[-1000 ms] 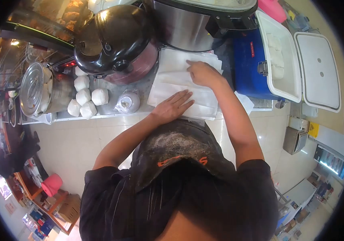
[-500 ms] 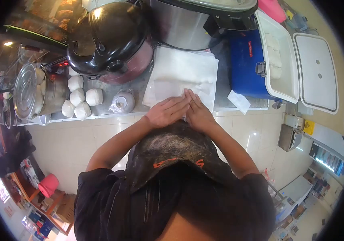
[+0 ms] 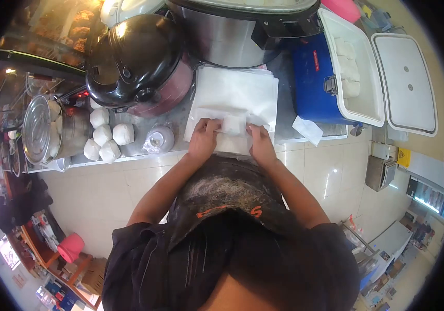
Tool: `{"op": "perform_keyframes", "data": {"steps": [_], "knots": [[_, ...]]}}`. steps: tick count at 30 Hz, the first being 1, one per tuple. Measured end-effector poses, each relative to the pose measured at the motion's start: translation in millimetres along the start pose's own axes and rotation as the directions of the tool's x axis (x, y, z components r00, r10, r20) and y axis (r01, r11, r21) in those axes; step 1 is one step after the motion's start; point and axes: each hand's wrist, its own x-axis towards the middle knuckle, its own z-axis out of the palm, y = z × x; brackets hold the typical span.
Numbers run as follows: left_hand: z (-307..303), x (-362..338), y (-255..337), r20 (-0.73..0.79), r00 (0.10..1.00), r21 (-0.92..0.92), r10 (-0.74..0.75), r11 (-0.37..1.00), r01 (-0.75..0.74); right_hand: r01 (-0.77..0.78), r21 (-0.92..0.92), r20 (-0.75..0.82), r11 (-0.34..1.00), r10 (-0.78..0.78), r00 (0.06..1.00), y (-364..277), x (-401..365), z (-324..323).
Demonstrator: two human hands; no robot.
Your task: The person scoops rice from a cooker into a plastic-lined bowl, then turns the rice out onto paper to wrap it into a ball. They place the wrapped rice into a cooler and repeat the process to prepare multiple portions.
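A stack of white wrapping paper [image 3: 237, 85] lies on the metal counter in front of me. On its near part, a sheet is folded around a small white bundle [image 3: 233, 123]; what is inside is hidden. My left hand [image 3: 204, 139] pinches the left end of the folded paper, fingers curled. At the opposite end, my right hand [image 3: 261, 144] has its fingers bent and pressed against the paper. Below the bundle, a loose flap of paper [image 3: 232, 144] spreads toward my body.
Several white paper-wrapped balls [image 3: 102, 135] and a plastic-wrapped round container [image 3: 160, 139] sit left. Behind stand a black-lidded rice cooker [image 3: 134, 62] and a large steel cooker [image 3: 222, 36]. An open blue cooler box [image 3: 310, 78] holds more white bundles at right.
My hands were together, flat over the paper; now they are apart, one at each end of the folded bundle, fingers curled. The bundle between them has come into view.
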Motion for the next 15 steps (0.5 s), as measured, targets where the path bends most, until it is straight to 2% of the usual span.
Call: {"op": "perform_keyframes", "data": {"steps": [1, 4, 5, 8, 9, 11, 12, 14, 15], "knots": [[-1.5, 4.3, -1.7, 0.018, 1.000, -0.003, -0.002, 1.000, 0.003, 0.015, 0.015, -0.017, 1.000, -0.015, 1.000, -2.9, 5.7, -5.3], [-6.8, 16.6, -2.6, 0.073, 0.995, -0.017, -0.061, 0.998, 0.063, -0.081, 0.051, 0.164, 0.995, 0.072, 0.984, -16.6, 35.6, -35.0], [-7.1, 20.2, -2.4, 0.095, 0.989, -0.024, -0.110, 0.993, 0.113, -0.054, 0.102, 0.120, 0.993, 0.042, 0.992, -15.3, 45.4, -39.0], [-10.8, 40.8, -2.6, 0.237, 0.924, -0.002, -0.299, 0.951, 0.309, -0.333, 0.103, 0.109, 0.937, 0.323, 0.940, -20.5, 69.5, -37.7], [-12.5, 49.5, -1.1, 0.291, 0.884, 0.018, -0.367, 0.925, 0.379, -0.295, -0.089, 0.056, 0.951, 0.301, 0.952, -30.5, 77.5, -36.5], [-15.4, 62.2, 14.2, 0.064, 0.991, 0.287, -0.120, 0.953, 0.097, -0.225, -0.460, -0.036, 0.859, 0.236, 0.971, -49.6, 88.0, -34.3], [-14.5, 66.7, 18.3, -0.016, 0.999, 0.430, 0.039, 0.903, -0.029, -0.084, -0.526, -0.047, 0.846, 0.070, 0.996, -43.1, 90.1, -31.2], [-10.6, 82.6, 0.9, 0.099, 0.977, 0.353, 0.191, 0.911, -0.214, 0.181, -0.652, -0.034, 0.736, -0.268, 0.963, -20.5, 98.6, -20.2], [-8.9, 86.9, -9.2, 0.149, 0.952, 0.308, 0.266, 0.903, -0.301, 0.155, -0.596, 0.069, 0.788, -0.142, 0.987, -10.8, 104.6, -16.8]]}}
